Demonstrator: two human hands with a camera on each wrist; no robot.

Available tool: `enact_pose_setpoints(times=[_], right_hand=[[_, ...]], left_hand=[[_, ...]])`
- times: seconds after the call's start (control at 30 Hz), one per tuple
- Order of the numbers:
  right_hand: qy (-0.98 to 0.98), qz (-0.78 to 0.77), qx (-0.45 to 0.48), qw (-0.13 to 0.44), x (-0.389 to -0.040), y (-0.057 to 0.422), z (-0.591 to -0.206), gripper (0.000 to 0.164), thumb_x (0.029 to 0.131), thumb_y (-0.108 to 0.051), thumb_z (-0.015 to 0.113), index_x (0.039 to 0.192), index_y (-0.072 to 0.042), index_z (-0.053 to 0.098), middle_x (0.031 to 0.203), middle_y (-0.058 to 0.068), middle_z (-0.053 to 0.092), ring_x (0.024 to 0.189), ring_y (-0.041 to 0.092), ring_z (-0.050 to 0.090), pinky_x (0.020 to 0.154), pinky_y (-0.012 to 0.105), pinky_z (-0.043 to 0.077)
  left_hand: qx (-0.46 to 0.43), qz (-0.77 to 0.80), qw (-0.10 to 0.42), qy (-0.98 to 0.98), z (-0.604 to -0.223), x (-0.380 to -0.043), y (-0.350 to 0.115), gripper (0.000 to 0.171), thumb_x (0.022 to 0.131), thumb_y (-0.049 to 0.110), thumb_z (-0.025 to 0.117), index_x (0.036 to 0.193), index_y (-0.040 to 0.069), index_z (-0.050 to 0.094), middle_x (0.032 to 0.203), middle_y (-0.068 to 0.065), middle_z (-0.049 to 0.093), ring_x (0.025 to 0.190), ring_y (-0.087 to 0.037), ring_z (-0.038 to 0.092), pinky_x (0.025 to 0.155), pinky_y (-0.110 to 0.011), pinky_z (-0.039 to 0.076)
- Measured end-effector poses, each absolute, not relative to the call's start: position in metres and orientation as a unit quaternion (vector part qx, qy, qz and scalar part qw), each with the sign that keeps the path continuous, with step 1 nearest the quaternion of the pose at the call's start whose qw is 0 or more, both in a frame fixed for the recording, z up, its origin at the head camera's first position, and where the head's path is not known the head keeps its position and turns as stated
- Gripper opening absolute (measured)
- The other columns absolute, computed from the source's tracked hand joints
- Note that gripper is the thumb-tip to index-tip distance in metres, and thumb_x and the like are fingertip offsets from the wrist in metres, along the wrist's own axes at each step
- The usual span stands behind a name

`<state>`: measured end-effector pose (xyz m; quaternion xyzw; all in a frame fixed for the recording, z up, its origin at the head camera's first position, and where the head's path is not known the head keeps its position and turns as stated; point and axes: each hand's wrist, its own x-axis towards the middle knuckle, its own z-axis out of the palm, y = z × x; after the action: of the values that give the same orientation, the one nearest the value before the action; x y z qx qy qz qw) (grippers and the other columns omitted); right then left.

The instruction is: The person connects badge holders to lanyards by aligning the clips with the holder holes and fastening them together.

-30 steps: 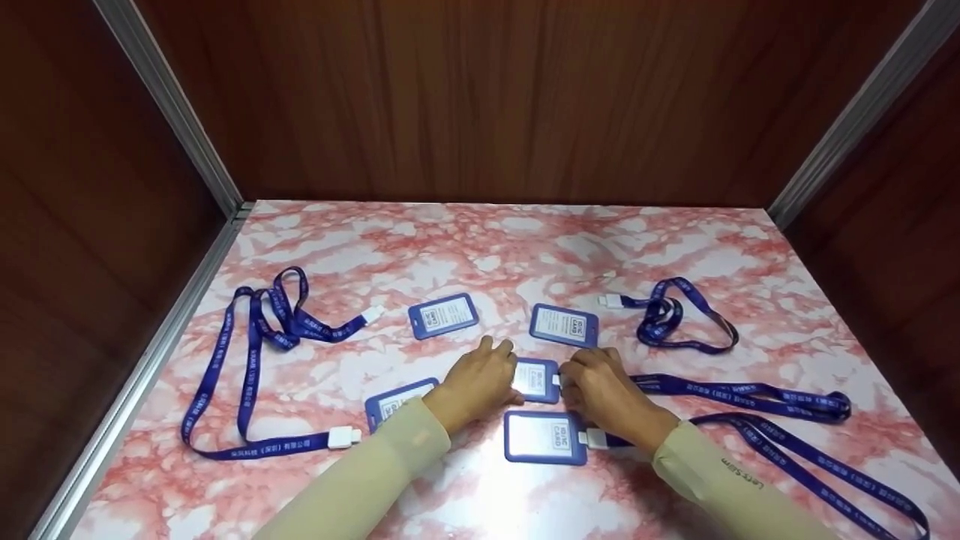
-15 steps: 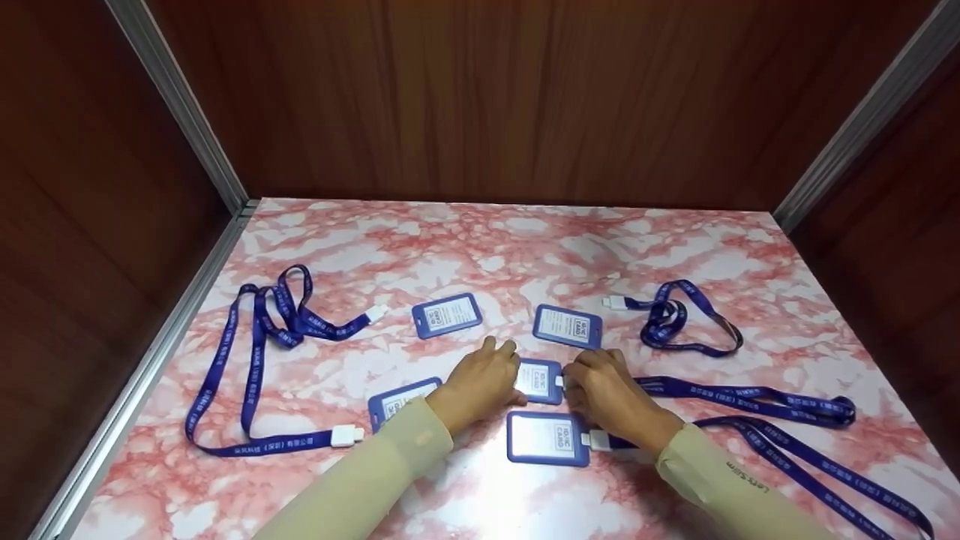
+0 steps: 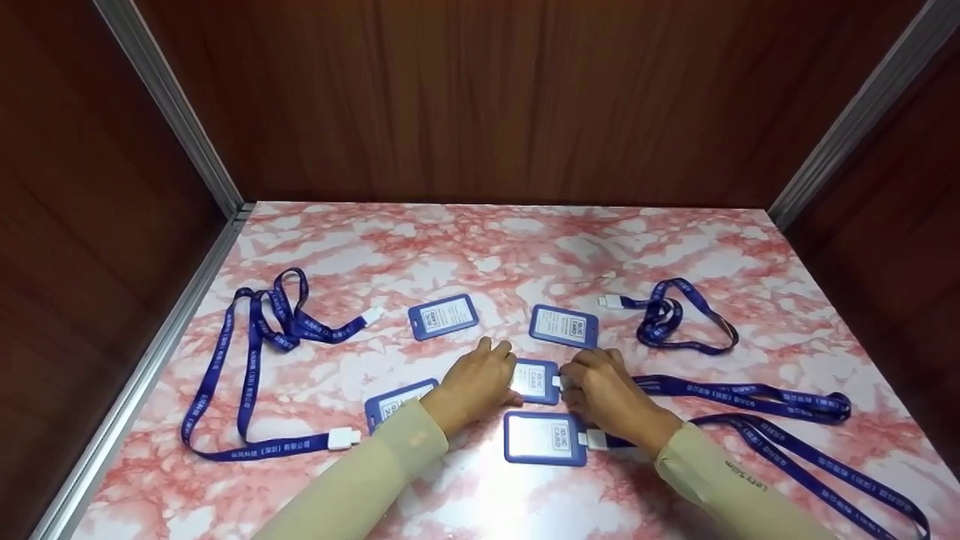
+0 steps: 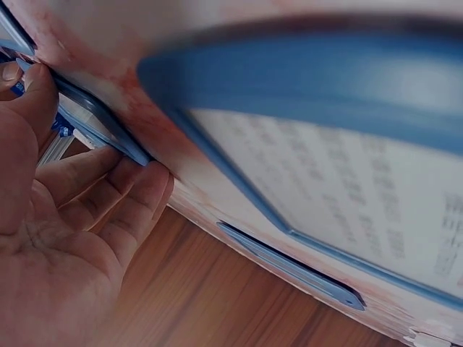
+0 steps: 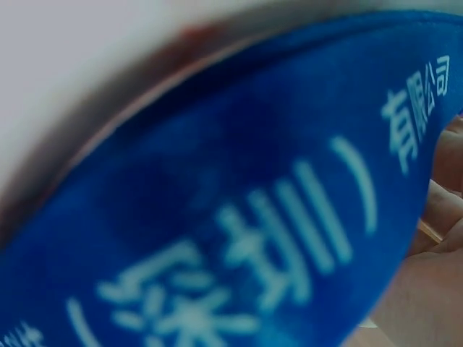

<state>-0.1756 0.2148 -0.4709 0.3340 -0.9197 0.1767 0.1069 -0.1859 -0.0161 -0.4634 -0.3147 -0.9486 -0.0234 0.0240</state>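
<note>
A blue-framed ID badge holder (image 3: pixel 536 381) lies mid-table between both hands. My left hand (image 3: pixel 474 381) pinches its left end, thumb on the near edge and fingers on the far one; the left wrist view shows the same left hand (image 4: pixel 87 188) along the holder's rim (image 4: pixel 108 126). At the other end, my right hand (image 3: pixel 604 390) grips the white clip (image 3: pixel 556 383) of a blue lanyard (image 3: pixel 739 394). Its fingers hide most of the clip, so how far it is joined to the holder cannot be told. The lanyard strap (image 5: pixel 239 188) nearly fills the right wrist view.
Nearer me lies a badge holder (image 3: pixel 544 439) with a lanyard (image 3: pixel 825 469) attached. Other holders (image 3: pixel 443 316) (image 3: pixel 564 325) lie farther back, and one (image 3: pixel 397 401) is partly under the left sleeve. Loose lanyards lie left (image 3: pixel 251 375) and right (image 3: pixel 686 315). Wood panels (image 3: pixel 480 97) enclose the table.
</note>
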Motion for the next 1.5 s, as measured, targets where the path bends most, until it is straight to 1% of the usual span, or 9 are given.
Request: enact_pose_setpoints(times=[0.23, 0.4, 0.6, 0.8, 0.93, 1.03, 1.17, 1.4, 1.5], right_hand=[[-0.924, 0.168, 0.323, 0.115, -0.175, 0.218, -0.47, 0.025, 0.073, -0.008, 0.081, 0.096, -0.004, 0.07, 0.089, 0.006, 0.062, 0.087, 0.023, 0.054, 0.084, 0.044, 0.035], [-0.926, 0.183, 0.311, 0.108, -0.175, 0.22, -0.465, 0.029, 0.075, -0.01, 0.081, 0.1, -0.004, 0.07, 0.093, 0.007, 0.064, 0.089, 0.023, 0.055, 0.087, 0.046, 0.035], [-0.929, 0.183, 0.304, 0.11, -0.175, 0.224, -0.46, 0.029, 0.079, -0.015, 0.078, 0.106, -0.005, 0.07, 0.095, 0.004, 0.063, 0.089, 0.023, 0.055, 0.085, 0.043, 0.033], [-0.924, 0.178, 0.308, 0.14, -0.175, 0.229, -0.458, 0.028, 0.079, -0.015, 0.078, 0.103, -0.003, 0.071, 0.096, 0.007, 0.065, 0.092, 0.025, 0.057, 0.084, 0.044, 0.033], [-0.929, 0.17, 0.293, 0.146, -0.176, 0.233, -0.456, 0.028, 0.08, -0.017, 0.078, 0.104, -0.004, 0.071, 0.098, 0.006, 0.065, 0.093, 0.026, 0.057, 0.082, 0.043, 0.033], [-0.929, 0.173, 0.287, 0.155, -0.178, 0.237, -0.454, 0.028, 0.078, -0.015, 0.079, 0.102, -0.004, 0.072, 0.097, 0.006, 0.065, 0.092, 0.027, 0.057, 0.081, 0.043, 0.032], [-0.928, 0.178, 0.281, 0.168, -0.183, 0.243, -0.452, 0.026, 0.077, -0.012, 0.079, 0.1, -0.004, 0.072, 0.096, 0.007, 0.065, 0.094, 0.029, 0.057, 0.081, 0.046, 0.034], [-0.942, 0.195, 0.246, 0.115, -0.187, 0.256, -0.448, 0.025, 0.083, -0.011, 0.073, 0.108, -0.009, 0.07, 0.109, 0.002, 0.062, 0.107, 0.025, 0.051, 0.092, 0.047, 0.03], [-0.944, 0.184, 0.248, 0.118, -0.19, 0.26, -0.447, 0.025, 0.083, -0.011, 0.073, 0.108, -0.008, 0.07, 0.11, 0.004, 0.062, 0.108, 0.027, 0.051, 0.091, 0.046, 0.029]], left_hand=[[-0.308, -0.036, 0.022, -0.951, -0.464, -0.187, -0.017, 0.061, 0.078, 0.055, 0.069, 0.112, 0.005, 0.064, 0.107, -0.003, 0.054, 0.092, -0.02, 0.048, 0.072, -0.03, 0.053], [-0.31, -0.044, 0.024, -0.949, -0.463, -0.187, -0.019, 0.063, 0.078, 0.056, 0.07, 0.114, 0.004, 0.063, 0.108, -0.004, 0.054, 0.093, -0.021, 0.049, 0.074, -0.032, 0.053], [-0.307, -0.045, 0.033, -0.95, -0.46, -0.189, -0.02, 0.062, 0.079, 0.057, 0.067, 0.112, 0.005, 0.063, 0.103, -0.003, 0.053, 0.09, -0.02, 0.048, 0.073, -0.033, 0.053], [-0.315, -0.051, 0.049, -0.946, -0.454, -0.191, -0.019, 0.056, 0.082, 0.054, 0.066, 0.109, 0.006, 0.063, 0.101, -0.004, 0.054, 0.091, -0.021, 0.049, 0.076, -0.034, 0.051], [-0.324, -0.054, 0.063, -0.942, -0.453, -0.191, -0.018, 0.054, 0.084, 0.053, 0.065, 0.111, 0.006, 0.063, 0.102, -0.004, 0.055, 0.092, -0.02, 0.049, 0.078, -0.034, 0.051], [-0.333, -0.055, 0.068, -0.939, -0.453, -0.189, -0.017, 0.054, 0.084, 0.052, 0.064, 0.113, 0.007, 0.063, 0.104, -0.004, 0.056, 0.093, -0.02, 0.05, 0.08, -0.034, 0.05], [-0.338, -0.06, 0.066, -0.937, -0.453, -0.186, -0.016, 0.055, 0.085, 0.052, 0.064, 0.117, 0.007, 0.063, 0.107, -0.003, 0.057, 0.094, -0.019, 0.05, 0.081, -0.034, 0.05], [-0.347, -0.078, 0.077, -0.931, -0.456, -0.182, -0.014, 0.055, 0.085, 0.051, 0.065, 0.117, 0.006, 0.063, 0.109, -0.004, 0.058, 0.095, -0.019, 0.05, 0.081, -0.034, 0.05], [-0.351, -0.082, 0.084, -0.929, -0.457, -0.182, -0.014, 0.055, 0.084, 0.051, 0.065, 0.117, 0.006, 0.063, 0.11, -0.004, 0.059, 0.096, -0.019, 0.051, 0.082, -0.034, 0.049]])
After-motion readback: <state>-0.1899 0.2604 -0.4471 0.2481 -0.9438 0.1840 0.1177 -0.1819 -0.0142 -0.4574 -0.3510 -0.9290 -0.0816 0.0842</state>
